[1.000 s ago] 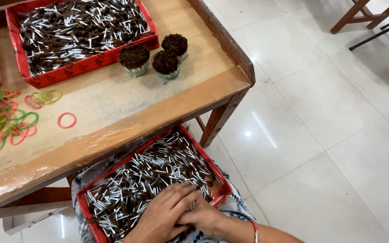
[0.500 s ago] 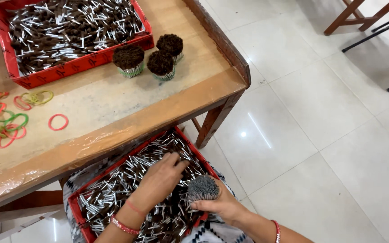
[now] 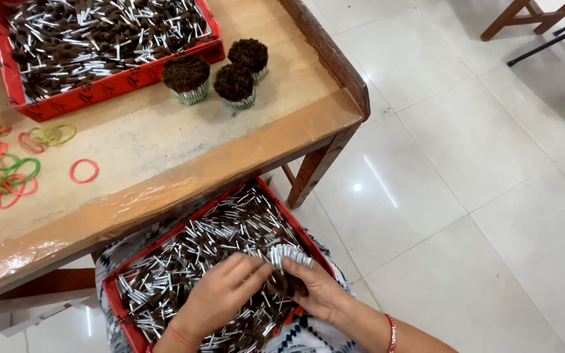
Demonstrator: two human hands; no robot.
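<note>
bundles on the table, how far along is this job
Done: three bundles stand on the table. In hand: the right hand grips a half-gathered bundle, the left hand against it. Left: loose sticks fill the lap tray and the table tray.

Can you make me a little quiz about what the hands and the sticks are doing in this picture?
1. True or false: the right hand holds a bundle of sticks.
2. How many finished bundles stand on the wooden table?
3. Where is the red tray under the left hand: A on the floor, B on the lap, C on the table?

Key: 1 true; 2 three; 3 B.
</note>
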